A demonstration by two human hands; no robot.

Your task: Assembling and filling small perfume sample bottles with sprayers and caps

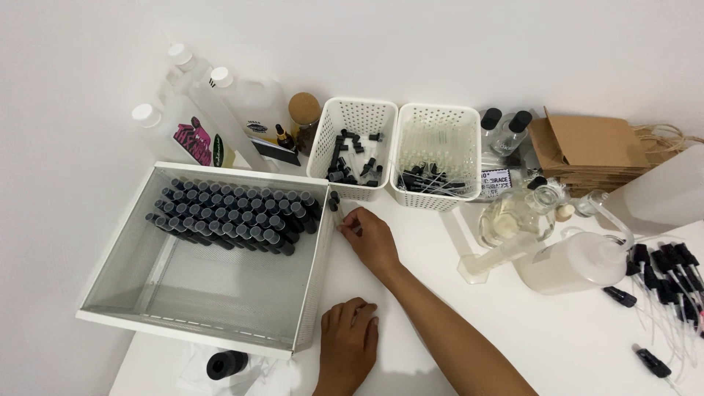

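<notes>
At centre frame the right hand point(370, 236) pinches a small black-capped vial point(339, 213) at the rim of the white mesh drawer point(220, 297), where capped vials point(235, 214) fill the upper rows. The left hand point(348, 341) lies flat, fingers loosely together, on the white table point(557, 330). Two perforated white baskets above: black caps point(352, 158) and glass droppers point(433, 165). White jugs point(213, 117) with coloured labels stand at upper left.

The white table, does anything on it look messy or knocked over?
A little. A clear measuring cylinder lies tipped on its side by the big plastic bottle, and black spray pumps lie scattered loose at the table's right edge. The small bottles in the mesh drawer are in tidy rows. Nothing looks spilled.
</notes>
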